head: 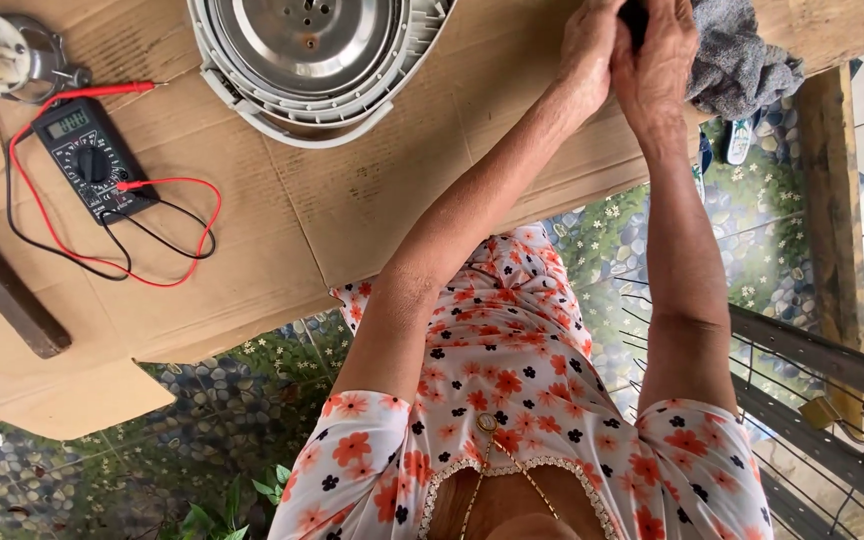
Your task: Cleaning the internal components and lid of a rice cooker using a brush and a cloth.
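Cardboard-covered desk (pixel 352 220) over pebble-pattern floor (pixel 252 400); left hand (pixel 590 45) and right hand (pixel 657 60) clasp a small dark object (pixel 634 18) beside grey cloth (pixel 737 60).

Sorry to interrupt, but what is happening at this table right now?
A person in a flowered top has both hands together at the far edge of a cardboard-covered table. The left hand and right hand close around a small dark object, mostly hidden, beside a grey cloth. A round appliance with a metal plate inside sits next to them. Further left lies a black multimeter with red and black leads, untouched.
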